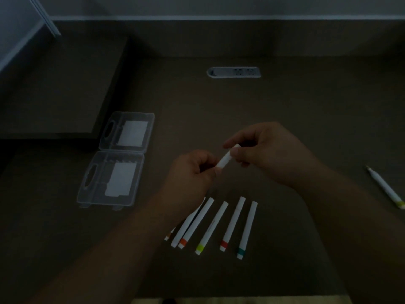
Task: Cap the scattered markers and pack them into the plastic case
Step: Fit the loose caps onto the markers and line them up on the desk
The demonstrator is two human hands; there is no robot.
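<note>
The scene is dim. Both hands hold one white marker (225, 159) above the table's middle. My left hand (192, 170) grips its lower end, and my right hand (263, 150) pinches its upper end between thumb and fingers. Whether the upper piece is a cap, I cannot tell. Below the hands, several capped white markers (219, 224) lie side by side, with orange, yellow, red and teal bands at their near ends. An uncapped marker (384, 187) lies alone at the far right. The clear plastic case (119, 159) lies open and flat to the left, with a white card in each half.
A power outlet strip (233, 72) is set into the brown tabletop further back. A raised dark block (54, 88) occupies the back left beside the case. A pale wall ledge (219, 17) runs along the rear.
</note>
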